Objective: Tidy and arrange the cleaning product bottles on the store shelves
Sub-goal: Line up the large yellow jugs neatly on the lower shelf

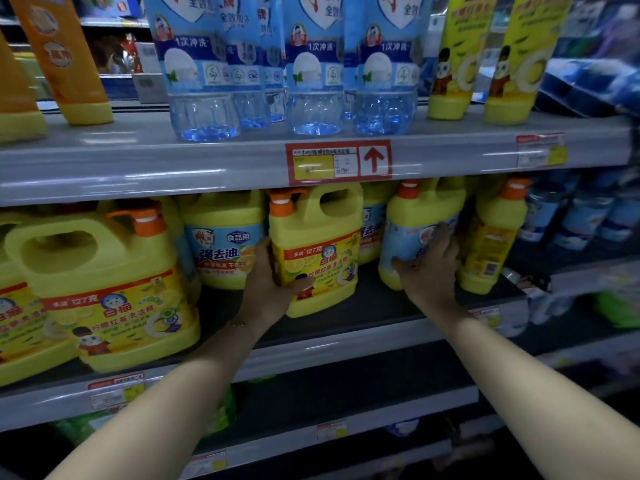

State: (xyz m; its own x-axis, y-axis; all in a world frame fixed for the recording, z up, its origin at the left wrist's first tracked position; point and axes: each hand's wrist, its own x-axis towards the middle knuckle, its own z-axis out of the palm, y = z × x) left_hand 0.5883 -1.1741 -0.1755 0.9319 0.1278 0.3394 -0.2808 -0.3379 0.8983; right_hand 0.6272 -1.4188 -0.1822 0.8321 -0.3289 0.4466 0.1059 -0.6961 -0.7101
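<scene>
- The left hand (273, 282) grips the lower left side of a yellow jug (318, 251). Its thumb lies across the front of the label and its fingers are wrapped round behind, out of sight.
- That yellow jug stands upright on the middle shelf (363, 336), with its orange pump cap (278, 206) directly above the left hand.
- The right hand (433, 268) holds a blue-label jug (415, 220), with its fingers curled over the front of the label and its thumb pressed low on the jug's left side.
- The blue-label jug stands on the same shelf, just right of the yellow jug, and the two hands are a little apart with a dark gap of shelf between them.
- Just right of the right hand stands a slim yellow bottle (491, 237) with an orange cap, close against the blue-label jug.
- Behind and to the left of the left hand stands another jug with a blue and orange label (225, 240).
- Well left of the left hand, near the shelf's front edge, stands a big yellow jug (104, 289).
- Above both hands the upper shelf (138, 174) carries a red price tag (339, 162) with an arrow pointing up.
- On that upper shelf stand clear blue bottles (204, 81), with orange bottles (65, 57) to the left and yellow bottles (453, 57) to the right.
- Far right of the right hand are blue packs (581, 216), too blurred to tell further.
</scene>
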